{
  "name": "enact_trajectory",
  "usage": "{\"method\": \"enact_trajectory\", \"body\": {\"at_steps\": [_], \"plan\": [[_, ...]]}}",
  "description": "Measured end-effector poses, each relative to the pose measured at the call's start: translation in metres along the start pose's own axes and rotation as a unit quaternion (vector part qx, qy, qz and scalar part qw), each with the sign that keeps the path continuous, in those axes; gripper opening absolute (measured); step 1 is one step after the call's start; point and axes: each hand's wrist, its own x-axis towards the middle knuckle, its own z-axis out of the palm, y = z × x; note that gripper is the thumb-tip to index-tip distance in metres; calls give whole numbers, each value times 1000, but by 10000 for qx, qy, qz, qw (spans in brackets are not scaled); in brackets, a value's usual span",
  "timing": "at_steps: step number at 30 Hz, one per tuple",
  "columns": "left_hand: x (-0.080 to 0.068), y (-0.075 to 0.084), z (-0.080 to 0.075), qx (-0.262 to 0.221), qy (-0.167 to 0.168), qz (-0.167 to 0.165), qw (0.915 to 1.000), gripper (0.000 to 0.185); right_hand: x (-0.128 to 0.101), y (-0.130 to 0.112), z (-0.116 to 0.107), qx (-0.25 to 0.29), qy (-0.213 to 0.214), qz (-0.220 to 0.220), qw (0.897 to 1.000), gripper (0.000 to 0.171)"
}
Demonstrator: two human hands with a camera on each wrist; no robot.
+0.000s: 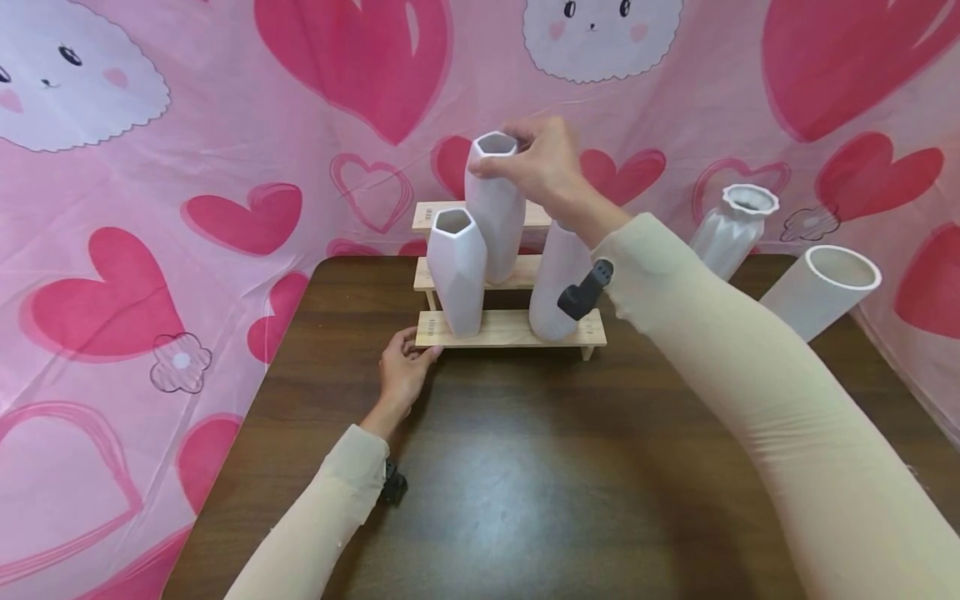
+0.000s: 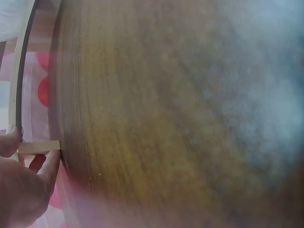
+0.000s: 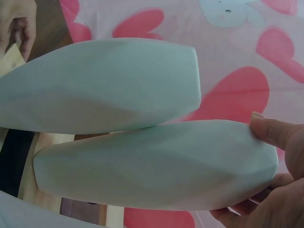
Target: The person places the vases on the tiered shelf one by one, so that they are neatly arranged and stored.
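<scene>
Gripping the rim of a tall white faceted vase point(image 1: 495, 208), the right hand point(image 1: 543, 167) has its fingers and thumb curled round the mouth; the vase stands upright on the middle step of a small wooden stepped shelf point(image 1: 517, 329) near the back edge of the dark table point(image 1: 525, 483). Another faceted vase point(image 1: 456, 271) stands on the lowest step, just beside it. The left hand point(image 1: 403, 375) pinches the left end of that lowest step with thumb and fingers.
</scene>
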Motion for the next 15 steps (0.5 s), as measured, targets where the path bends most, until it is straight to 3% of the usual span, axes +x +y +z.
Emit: {"method": "enact_trajectory", "body": {"at_steps": [6, 15], "plan": [[0, 0, 0, 30, -22, -38, 10000, 47, 0, 2, 2, -246, -21, -81, 9997, 46], [1, 1, 0, 66, -58, -24, 10000, 48, 4, 1, -2, -243, -287, 216, 9991, 52]]}}
